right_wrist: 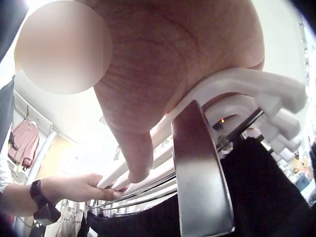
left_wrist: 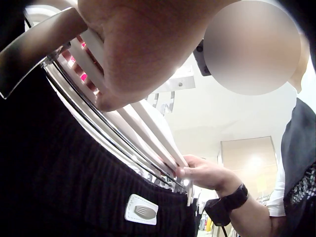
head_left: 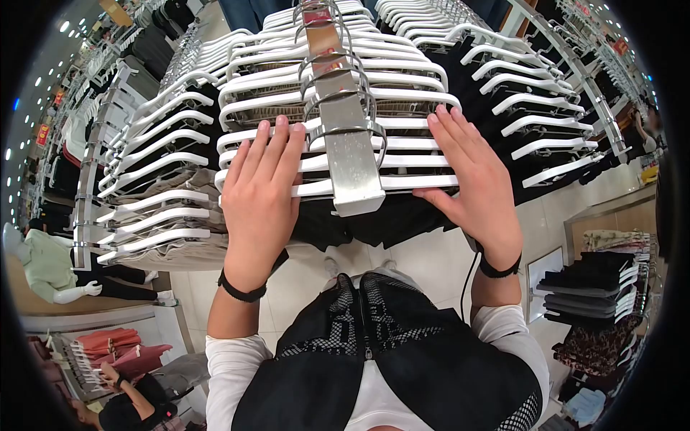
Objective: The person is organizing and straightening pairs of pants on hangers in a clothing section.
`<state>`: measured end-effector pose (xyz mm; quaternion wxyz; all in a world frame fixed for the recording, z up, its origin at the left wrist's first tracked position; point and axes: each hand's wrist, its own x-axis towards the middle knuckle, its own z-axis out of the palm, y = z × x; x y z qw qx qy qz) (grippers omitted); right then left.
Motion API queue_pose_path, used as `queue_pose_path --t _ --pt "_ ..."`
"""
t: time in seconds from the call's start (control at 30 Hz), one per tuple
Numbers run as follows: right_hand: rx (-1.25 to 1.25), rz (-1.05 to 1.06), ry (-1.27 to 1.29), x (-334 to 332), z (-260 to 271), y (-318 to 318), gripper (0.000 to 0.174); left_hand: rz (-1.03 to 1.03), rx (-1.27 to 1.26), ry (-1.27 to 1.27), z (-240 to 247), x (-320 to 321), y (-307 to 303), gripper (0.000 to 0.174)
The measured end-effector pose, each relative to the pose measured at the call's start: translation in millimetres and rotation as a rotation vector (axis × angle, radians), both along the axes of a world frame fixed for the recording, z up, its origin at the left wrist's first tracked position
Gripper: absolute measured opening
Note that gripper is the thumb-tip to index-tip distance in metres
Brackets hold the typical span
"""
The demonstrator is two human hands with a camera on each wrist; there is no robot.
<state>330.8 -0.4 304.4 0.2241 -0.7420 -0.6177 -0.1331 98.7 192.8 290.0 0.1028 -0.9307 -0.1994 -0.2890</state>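
White hangers (head_left: 316, 188) hang in a row on a central metal rail (head_left: 352, 169), black garments (head_left: 330, 223) beneath the front ones. The left hand (head_left: 260, 190) lies over the left ends of the front hangers, its fingers straight and pointing forward. On the right ends rests the right hand (head_left: 480, 179), fingers extended, thumb out to the side along the front hanger. In the left wrist view, black fabric (left_wrist: 89, 173) with a white tag (left_wrist: 141, 210) hangs below the hangers. A metal clip (right_wrist: 202, 173) stands close in the right wrist view, under the near hand.
Racks of hangers stand on both sides, with beige garments (head_left: 172, 255) at left and black ones at right. A mannequin (head_left: 54, 269) is at far left. Another person (head_left: 136, 402) is at lower left by pink clothes (head_left: 108, 345). Folded dark garments (head_left: 586, 287) hang at right.
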Motion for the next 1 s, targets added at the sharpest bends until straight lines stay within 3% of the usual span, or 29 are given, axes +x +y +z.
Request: queue_pose_path --t 1.0 --pt "0.026 -0.025 0.002 -2.6 -1.8 2.3 0.084 0.011 0.012 -0.029 -2.4 0.1 -0.3 0.068"
